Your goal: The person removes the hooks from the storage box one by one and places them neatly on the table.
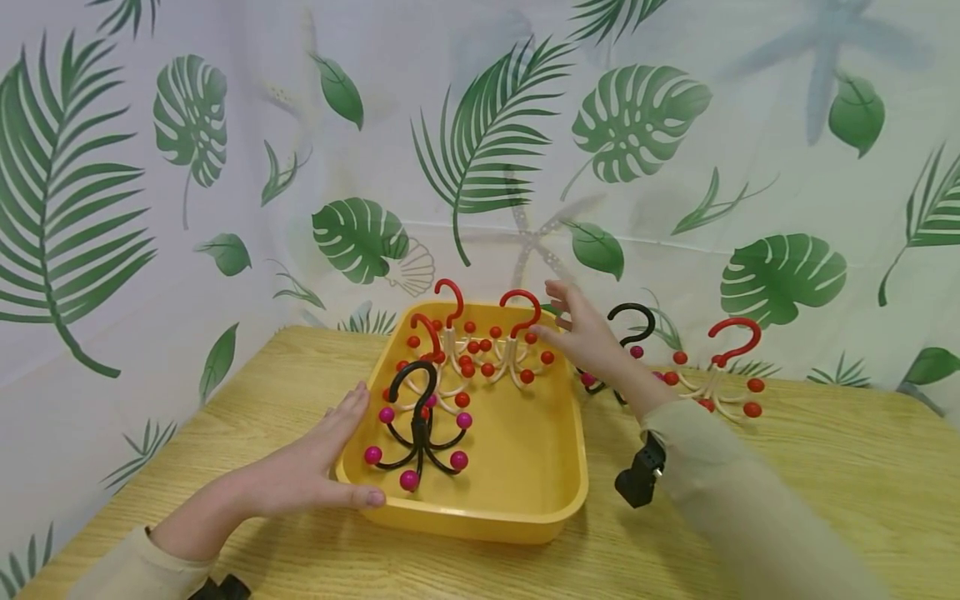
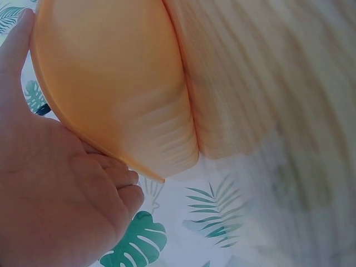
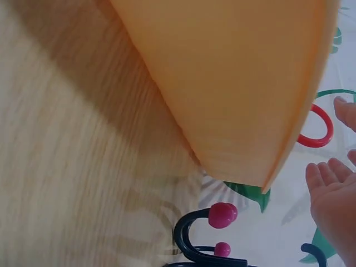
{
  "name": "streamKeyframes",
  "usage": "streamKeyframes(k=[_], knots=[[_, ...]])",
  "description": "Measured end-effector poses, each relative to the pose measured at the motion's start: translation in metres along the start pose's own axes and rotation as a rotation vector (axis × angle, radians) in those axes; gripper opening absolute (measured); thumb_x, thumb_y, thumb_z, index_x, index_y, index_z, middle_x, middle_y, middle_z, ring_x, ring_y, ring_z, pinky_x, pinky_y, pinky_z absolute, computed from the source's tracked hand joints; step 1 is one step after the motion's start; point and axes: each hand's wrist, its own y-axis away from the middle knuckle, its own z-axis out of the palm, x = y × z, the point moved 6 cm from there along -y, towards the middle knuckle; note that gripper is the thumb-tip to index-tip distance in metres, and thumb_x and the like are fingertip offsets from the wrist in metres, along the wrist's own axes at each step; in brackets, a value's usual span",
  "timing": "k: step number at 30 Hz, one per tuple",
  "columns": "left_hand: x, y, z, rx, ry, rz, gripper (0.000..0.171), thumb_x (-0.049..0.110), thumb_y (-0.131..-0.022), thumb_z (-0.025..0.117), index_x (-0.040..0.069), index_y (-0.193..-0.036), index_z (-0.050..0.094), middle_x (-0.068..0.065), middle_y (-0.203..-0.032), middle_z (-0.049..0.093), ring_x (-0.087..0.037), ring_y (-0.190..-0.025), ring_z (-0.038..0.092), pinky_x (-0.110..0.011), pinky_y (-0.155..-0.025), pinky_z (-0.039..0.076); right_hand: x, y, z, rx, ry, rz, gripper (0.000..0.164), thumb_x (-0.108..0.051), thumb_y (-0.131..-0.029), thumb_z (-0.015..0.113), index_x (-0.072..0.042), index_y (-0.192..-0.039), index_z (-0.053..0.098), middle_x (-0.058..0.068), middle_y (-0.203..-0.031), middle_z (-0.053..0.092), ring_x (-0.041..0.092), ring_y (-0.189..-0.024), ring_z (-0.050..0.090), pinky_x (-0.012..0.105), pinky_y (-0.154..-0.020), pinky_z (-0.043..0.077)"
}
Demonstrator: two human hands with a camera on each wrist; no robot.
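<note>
A yellow tray [image 1: 517,450] sits on the wood-grain worktop [image 1: 262,400], and the left hand [image 1: 311,462] rests against its left side, fingers laid along the outer wall and thumb spread away from them to touch the rim at the near left corner. Inside the tray are 4 hooked racks: a black rack [image 1: 418,429] with magenta balls stands near left, and behind it come 3 with red hooks, pale arms and red balls, namely a middle red rack [image 1: 437,342], a rear red rack [image 1: 461,302] and a right-hand red rack [image 1: 513,346]. The right hand [image 1: 581,329] hovers by the far right rim, thumb parted from the fingers, pinching nothing; it is just beside the hook of the right-hand red rack, apart from it in the right wrist view. Outside the tray, to the right, 2 more stand on the worktop: an outer black rack [image 1: 651,322], partly hidden by the right arm, and an outer red rack [image 1: 717,362] near it. Behind hangs a white cloth [image 1: 637,125] printed with green leaves
</note>
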Motion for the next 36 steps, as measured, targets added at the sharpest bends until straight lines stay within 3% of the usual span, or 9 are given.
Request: streamKeyframes(k=[6, 13, 20, 32, 36], knots=[[-0.002, -0.001, 0.000, -0.005, 0.008, -0.011, 0.115, 0.056, -0.080, 0.069, 0.009, -0.153, -0.006, -0.007, -0.158, -0.012, -0.036, -0.143, -0.006, -0.056, -0.111, 0.008, -0.001, -0.002, 0.011, -0.054, -0.036, -0.067, 0.064, -0.012, -0.093, 0.062, -0.005, -0.148, 0.029, 0.017, -0.150, 0.030, 0.038, -0.135, 0.032, 0.053, -0.105, 0.032], [-0.001, 0.000, 0.000, -0.005, 0.015, -0.006, 0.114, 0.054, -0.081, 0.069, 0.008, -0.153, -0.006, -0.007, -0.158, -0.013, -0.035, -0.143, -0.007, -0.055, -0.111, 0.006, -0.003, -0.004, 0.019, -0.037, -0.056, -0.107, 0.044, 0.000, -0.093, 0.058, 0.008, -0.134, 0.046, 0.024, -0.140, 0.035, 0.039, -0.129, 0.036, 0.051, -0.104, 0.034], [-0.001, 0.001, 0.000, -0.001, 0.014, -0.005, 0.114, 0.054, -0.080, 0.069, 0.007, -0.153, -0.005, -0.008, -0.158, -0.012, -0.036, -0.142, -0.006, -0.055, -0.111, 0.007, -0.005, -0.005, 0.022, -0.033, -0.019, -0.082, 0.047, 0.003, -0.092, 0.059, 0.011, -0.135, 0.045, 0.023, -0.141, 0.033, 0.038, -0.129, 0.037, 0.047, -0.103, 0.036], [0.003, 0.000, 0.000, -0.004, 0.014, 0.020, 0.114, 0.053, -0.081, 0.069, 0.006, -0.152, -0.006, -0.011, -0.158, -0.012, -0.039, -0.142, -0.006, -0.056, -0.111, 0.006, -0.012, -0.001, 0.021, -0.017, -0.005, -0.138, 0.045, 0.013, -0.088, 0.057, 0.012, -0.132, 0.048, 0.024, -0.139, 0.035, 0.039, -0.124, 0.042, 0.046, -0.101, 0.039], [0.002, 0.000, 0.000, -0.002, 0.016, 0.018, 0.114, 0.054, -0.081, 0.069, 0.006, -0.153, -0.006, -0.011, -0.158, -0.011, -0.040, -0.142, -0.005, -0.057, -0.110, 0.007, -0.018, 0.002, 0.015, 0.026, -0.011, -0.163, 0.042, 0.014, -0.087, 0.057, 0.011, -0.129, 0.052, 0.022, -0.136, 0.039, 0.038, -0.122, 0.045, 0.046, -0.100, 0.040]])
